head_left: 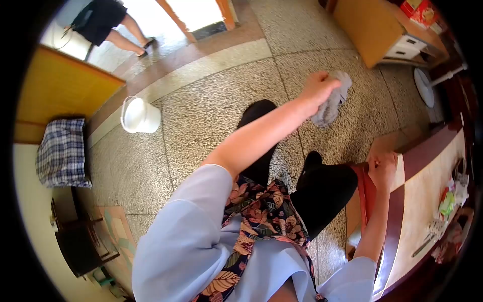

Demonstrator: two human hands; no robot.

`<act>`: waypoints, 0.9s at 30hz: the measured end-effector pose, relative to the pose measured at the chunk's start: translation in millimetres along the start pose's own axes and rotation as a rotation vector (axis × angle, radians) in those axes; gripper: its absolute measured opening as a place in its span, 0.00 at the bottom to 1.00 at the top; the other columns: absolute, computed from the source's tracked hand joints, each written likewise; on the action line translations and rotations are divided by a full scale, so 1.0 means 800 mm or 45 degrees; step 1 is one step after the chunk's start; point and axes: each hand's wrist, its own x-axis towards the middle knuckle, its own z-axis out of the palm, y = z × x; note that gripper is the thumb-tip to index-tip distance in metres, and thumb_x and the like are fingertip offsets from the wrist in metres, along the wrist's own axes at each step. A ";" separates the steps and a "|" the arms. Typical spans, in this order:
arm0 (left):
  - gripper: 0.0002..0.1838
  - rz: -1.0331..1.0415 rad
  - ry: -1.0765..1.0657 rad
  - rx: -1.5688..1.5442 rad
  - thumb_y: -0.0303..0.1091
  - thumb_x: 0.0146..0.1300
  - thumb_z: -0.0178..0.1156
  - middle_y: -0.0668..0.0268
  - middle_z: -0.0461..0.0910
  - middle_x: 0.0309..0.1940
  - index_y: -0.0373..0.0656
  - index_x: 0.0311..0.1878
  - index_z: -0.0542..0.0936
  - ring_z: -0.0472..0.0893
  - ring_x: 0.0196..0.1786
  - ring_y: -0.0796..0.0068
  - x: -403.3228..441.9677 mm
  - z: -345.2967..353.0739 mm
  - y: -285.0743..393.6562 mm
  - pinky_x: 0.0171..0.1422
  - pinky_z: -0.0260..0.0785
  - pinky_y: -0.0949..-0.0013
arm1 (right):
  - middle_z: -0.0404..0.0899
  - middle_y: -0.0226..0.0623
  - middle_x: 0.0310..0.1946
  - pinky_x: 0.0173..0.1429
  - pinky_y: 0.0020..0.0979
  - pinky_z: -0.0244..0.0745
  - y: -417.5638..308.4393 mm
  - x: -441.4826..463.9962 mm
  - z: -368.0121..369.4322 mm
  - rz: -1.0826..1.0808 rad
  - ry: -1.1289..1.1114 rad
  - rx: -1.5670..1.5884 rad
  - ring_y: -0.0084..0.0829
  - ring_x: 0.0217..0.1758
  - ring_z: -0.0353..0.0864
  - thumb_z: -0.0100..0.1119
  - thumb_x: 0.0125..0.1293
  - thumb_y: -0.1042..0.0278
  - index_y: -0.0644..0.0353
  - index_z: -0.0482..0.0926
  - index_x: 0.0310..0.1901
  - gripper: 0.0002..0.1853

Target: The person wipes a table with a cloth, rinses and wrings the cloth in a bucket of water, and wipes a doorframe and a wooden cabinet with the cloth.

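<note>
My left hand [322, 90] reaches out over the speckled floor, its fingers closed round a crumpled grey cloth [329, 108]. Part of the cloth hangs below the fist and part sticks out past the fingers. My right hand [383, 168] is closed beside the near corner of the table [422, 196]. Just under that hand is a reddish, sheet-like thing [366, 194]; whether the fingers grip it or the table edge, I cannot tell.
A white bucket [141, 116] stands on the floor at left. A plaid cloth cover [63, 153] and a dark chair [78, 251] lie further left. A wooden cabinet [387, 32] stands at upper right, near a round white base [423, 88]. Another person's legs [128, 38] show by the doorway.
</note>
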 end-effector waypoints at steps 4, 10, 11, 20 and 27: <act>0.18 -0.087 -0.049 0.340 0.34 0.59 0.62 0.52 0.82 0.42 0.31 0.48 0.78 0.82 0.41 0.64 0.035 -0.051 -0.039 0.46 0.76 0.64 | 0.72 0.41 0.25 0.63 0.47 0.65 -0.007 0.009 -0.005 0.017 -0.106 -0.163 0.46 0.35 0.72 0.62 0.57 0.68 0.60 0.74 0.23 0.10; 0.16 -0.603 -0.300 0.338 0.41 0.58 0.65 0.63 0.81 0.35 0.39 0.44 0.80 0.80 0.37 0.67 0.027 -0.097 -0.050 0.47 0.73 0.65 | 0.67 0.40 0.23 0.66 0.52 0.63 -0.025 0.038 0.000 0.121 -0.338 -0.241 0.44 0.33 0.71 0.57 0.60 0.66 0.58 0.73 0.21 0.12; 0.17 -0.492 -0.416 0.334 0.43 0.60 0.65 0.65 0.80 0.34 0.39 0.44 0.80 0.78 0.38 0.70 0.038 -0.099 -0.046 0.46 0.71 0.68 | 0.67 0.40 0.22 0.66 0.52 0.63 -0.029 0.047 0.005 0.106 -0.339 -0.273 0.43 0.32 0.70 0.54 0.62 0.65 0.58 0.71 0.20 0.13; 0.13 -0.858 -0.043 -0.071 0.38 0.65 0.63 0.69 0.77 0.31 0.37 0.43 0.78 0.73 0.32 0.83 0.074 -0.155 -0.029 0.36 0.66 0.73 | 0.65 0.42 0.23 0.52 0.50 0.64 -0.020 0.052 0.016 0.092 -0.500 -0.345 0.45 0.31 0.68 0.44 0.69 0.53 0.58 0.68 0.19 0.22; 0.15 -0.538 0.404 -0.079 0.38 0.64 0.64 0.67 0.79 0.34 0.37 0.47 0.77 0.75 0.36 0.78 0.050 -0.206 -0.029 0.41 0.68 0.69 | 0.73 0.47 0.23 0.55 0.49 0.67 -0.034 0.076 -0.003 0.120 -1.089 -0.535 0.49 0.36 0.74 0.57 0.53 0.58 0.60 0.75 0.20 0.14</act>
